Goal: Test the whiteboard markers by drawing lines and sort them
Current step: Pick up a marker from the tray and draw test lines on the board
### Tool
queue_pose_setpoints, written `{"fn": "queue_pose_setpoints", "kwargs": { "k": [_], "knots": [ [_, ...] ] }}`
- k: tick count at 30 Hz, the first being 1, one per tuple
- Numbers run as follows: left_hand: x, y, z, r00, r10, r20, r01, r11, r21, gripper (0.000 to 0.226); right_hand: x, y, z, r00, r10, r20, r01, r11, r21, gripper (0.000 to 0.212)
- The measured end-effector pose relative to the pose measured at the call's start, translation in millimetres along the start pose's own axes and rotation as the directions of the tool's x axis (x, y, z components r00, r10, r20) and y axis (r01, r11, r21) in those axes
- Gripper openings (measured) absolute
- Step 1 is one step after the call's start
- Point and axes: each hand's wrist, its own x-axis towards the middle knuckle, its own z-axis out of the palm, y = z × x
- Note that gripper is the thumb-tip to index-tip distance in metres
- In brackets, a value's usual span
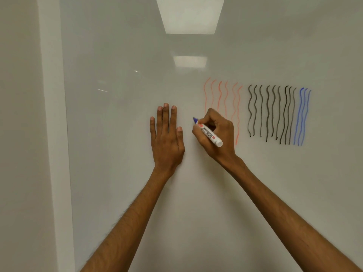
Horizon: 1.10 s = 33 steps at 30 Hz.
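Note:
A glossy whiteboard (196, 193) fills the view. My right hand (218, 134) grips a white whiteboard marker (211, 135) with a blue tip, uncapped, the tip pointing up-left at the board just left of the red lines. My left hand (167, 138) lies flat on the board with fingers straight, a little left of the marker tip. On the board are several faint wavy red lines (222, 107), several wavy black lines (273, 112) to their right, and three wavy blue lines (301, 116) at the far right.
The whiteboard's pale left frame (57, 134) runs vertically, with a plain wall (19, 134) beyond it. Ceiling lights reflect in the upper board (189, 14). Bare board surface spreads left of and below my hands.

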Motion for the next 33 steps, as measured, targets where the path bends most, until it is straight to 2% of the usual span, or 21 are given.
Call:
{"fn": "queue_pose_setpoints", "kwargs": {
  "k": [4, 7, 12, 16, 25, 33],
  "knots": [
    [-1, 0, 0, 1.0, 0.001, -0.006, -0.001, 1.0, 0.002, 0.057, 24, -13, -3, 0.981, 0.041, -0.19, -0.034, 0.999, 0.037, 0.018],
    [-1, 0, 0, 1.0, -0.006, -0.009, 0.006, 1.0, 0.004, 0.056, 43, -18, -1, 0.975, 0.097, -0.198, -0.073, 0.99, 0.123, 0.016],
    [0, 0, 0, 1.0, -0.006, -0.007, 0.006, 1.0, -0.002, 0.056, 60, -12, 8, 0.973, 0.097, -0.208, -0.072, 0.989, 0.127, 0.015],
    [-1, 0, 1, 1.0, -0.005, -0.014, 0.005, 1.0, -0.003, 0.056, 61, -3, 15, 0.983, 0.064, -0.171, -0.054, 0.997, 0.062, 0.022],
    [0, 0, 1, 1.0, 0.004, -0.022, -0.004, 1.0, -0.008, 0.055, 31, -1, 18, 0.999, -0.022, -0.029, 0.021, 0.999, -0.033, 0.019],
    [-1, -1, 2, 1.0, 0.005, -0.018, -0.005, 1.0, -0.021, 0.055, -5, 2, 14, 0.999, -0.026, 0.036, 0.028, 0.998, -0.063, 0.015]
  ]
}}
